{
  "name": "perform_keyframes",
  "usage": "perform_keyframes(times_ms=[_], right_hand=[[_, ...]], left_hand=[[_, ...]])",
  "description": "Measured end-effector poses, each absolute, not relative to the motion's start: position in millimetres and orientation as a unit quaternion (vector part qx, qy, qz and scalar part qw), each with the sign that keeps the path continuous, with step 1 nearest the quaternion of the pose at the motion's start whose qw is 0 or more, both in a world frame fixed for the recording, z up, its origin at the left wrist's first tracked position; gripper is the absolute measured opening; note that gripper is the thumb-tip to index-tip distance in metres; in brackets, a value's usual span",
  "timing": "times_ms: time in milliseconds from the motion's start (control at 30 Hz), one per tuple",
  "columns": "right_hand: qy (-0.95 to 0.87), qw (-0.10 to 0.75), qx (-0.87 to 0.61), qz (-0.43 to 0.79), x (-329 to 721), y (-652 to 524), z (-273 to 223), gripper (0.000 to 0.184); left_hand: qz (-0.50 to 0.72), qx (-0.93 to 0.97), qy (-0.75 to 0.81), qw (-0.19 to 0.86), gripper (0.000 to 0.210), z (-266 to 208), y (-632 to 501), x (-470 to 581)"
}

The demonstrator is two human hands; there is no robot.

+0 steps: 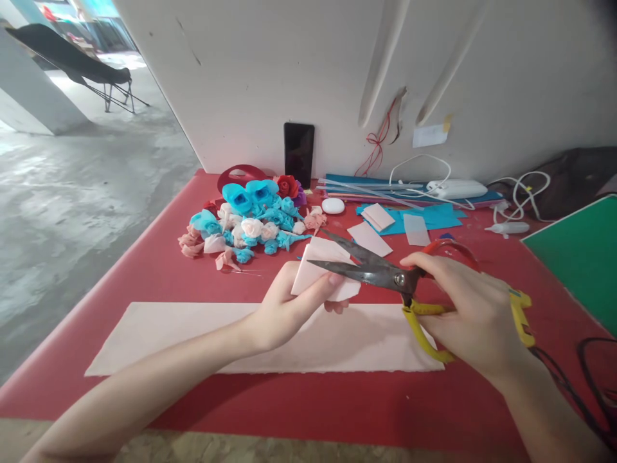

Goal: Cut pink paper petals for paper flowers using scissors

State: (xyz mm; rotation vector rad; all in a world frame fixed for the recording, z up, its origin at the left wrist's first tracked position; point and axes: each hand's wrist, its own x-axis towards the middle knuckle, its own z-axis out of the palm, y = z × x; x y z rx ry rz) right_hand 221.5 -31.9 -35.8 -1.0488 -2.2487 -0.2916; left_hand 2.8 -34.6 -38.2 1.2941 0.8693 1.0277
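Pink paper [313, 274], folded or stacked, we cannot tell which, is above the long strip [357, 341], pinched in our left hand [282, 305], its fingers partly hidden. Our right hand [467, 315] grips spread scissors [380, 275]. Beyond the strip, flowers [253, 226] crowd the red table [328, 405]; left of it lies concrete floor [116, 170]; right, a cut-off green board [581, 257].

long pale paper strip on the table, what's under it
The long pale paper strip lies on the red tabletop, which shows along its edges. Anything beneath the strip is covered and cannot be seen; the left hand also blocks part of its top.
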Motion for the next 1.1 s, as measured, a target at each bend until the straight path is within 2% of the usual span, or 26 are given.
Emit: perform_keyframes(times_ms=[1100], right_hand=[[-0.857,0.294,-0.421,-0.046,230.6,-35.2,-34.6,0.025]], left_hand=[[0.458,0.578,0.356,0.574,0.029,-41.9,-32.5,0.1]])
